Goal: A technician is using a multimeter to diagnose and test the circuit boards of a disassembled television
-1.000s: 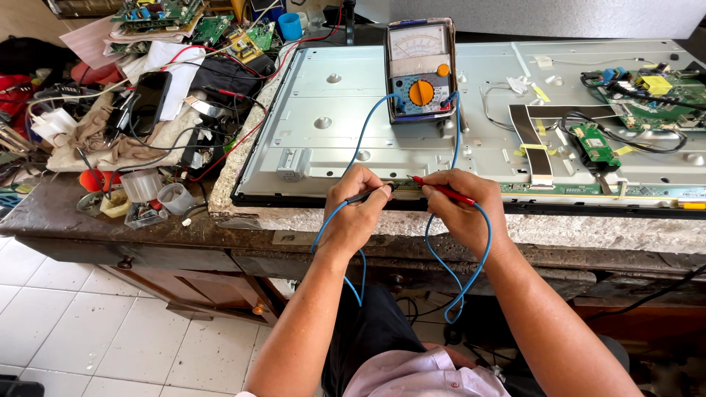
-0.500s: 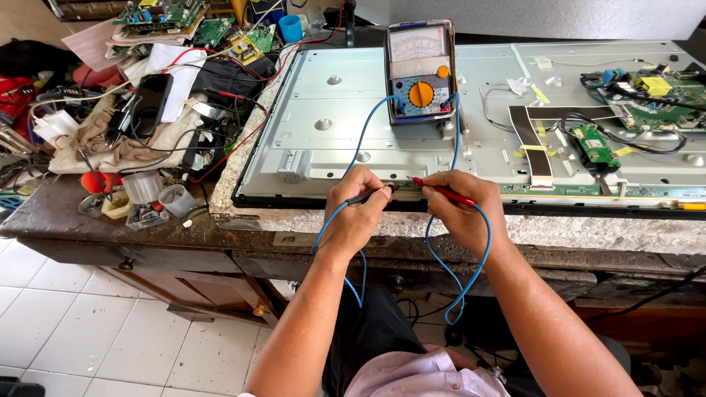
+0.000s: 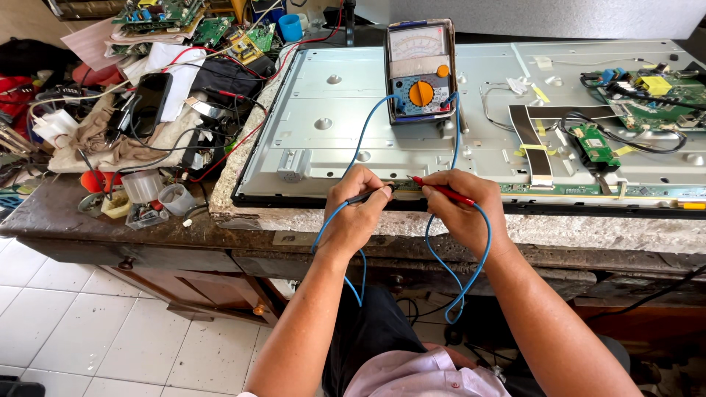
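Here, red probe [image 3: 443,192] in right hand [image 3: 463,209], black probe [image 3: 368,195] in left hand [image 3: 357,213].

**An electronics repair workshop**

We see a worn wooden tabletop [image 3: 88,220] carrying a flat-screen panel [image 3: 353,110] laid face down with its metal back bare. An analog multimeter [image 3: 421,70] stands on it, blue leads [image 3: 360,147] trailing. Green circuit boards [image 3: 647,88] sit wired at the right, and loose boards [image 3: 158,13], tangled cables [image 3: 206,81] and small plastic cups [image 3: 143,187] clutter the left. White tiles [image 3: 88,331] cover the floor.
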